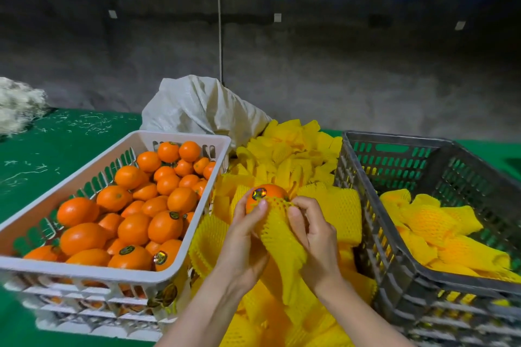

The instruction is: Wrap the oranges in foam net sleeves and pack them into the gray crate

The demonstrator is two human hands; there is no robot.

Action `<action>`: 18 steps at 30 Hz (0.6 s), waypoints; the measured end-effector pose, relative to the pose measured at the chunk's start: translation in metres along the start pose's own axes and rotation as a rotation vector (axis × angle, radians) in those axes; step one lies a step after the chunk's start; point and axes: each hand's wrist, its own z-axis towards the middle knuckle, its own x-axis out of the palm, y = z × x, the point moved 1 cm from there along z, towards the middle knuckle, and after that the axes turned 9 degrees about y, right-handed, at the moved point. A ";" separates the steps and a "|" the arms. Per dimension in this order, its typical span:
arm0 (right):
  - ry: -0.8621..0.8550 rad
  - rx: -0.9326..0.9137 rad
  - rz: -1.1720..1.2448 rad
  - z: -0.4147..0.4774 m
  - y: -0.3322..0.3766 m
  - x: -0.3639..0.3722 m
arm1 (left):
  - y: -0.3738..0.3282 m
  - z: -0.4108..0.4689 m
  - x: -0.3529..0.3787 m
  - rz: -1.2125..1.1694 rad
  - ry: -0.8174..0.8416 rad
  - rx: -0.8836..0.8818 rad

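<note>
Sleeving one orange: the left hand curls its fingers round the orange, thumb pressed just below the sticker, apparently to steady the fruit; the right hand pinches the mouth of a foam net sleeve between thumb and curled fingers, stretching it over the half nearest the palms; the half beyond the fingertips is bare; the sleeve's tail hangs under both wrists; the pile of loose sleeves lies just beyond the fingertips, within easy reach; the white crate of unwrapped oranges stands outside the left fingers, the gray crate outside the right, holding several wrapped oranges; the layout probably favours a left-to-right flow
</note>
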 end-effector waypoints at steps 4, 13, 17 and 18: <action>-0.079 -0.123 -0.102 0.000 0.004 0.003 | -0.002 -0.001 0.007 -0.162 0.080 -0.152; -0.018 -0.033 0.096 0.018 0.008 -0.012 | 0.007 0.000 -0.005 -0.134 0.123 -0.260; 0.136 0.079 0.203 0.032 -0.001 -0.014 | 0.002 0.000 -0.008 -0.145 0.111 -0.326; 0.166 0.091 0.233 0.033 -0.003 -0.014 | -0.001 -0.002 -0.008 -0.134 0.115 -0.344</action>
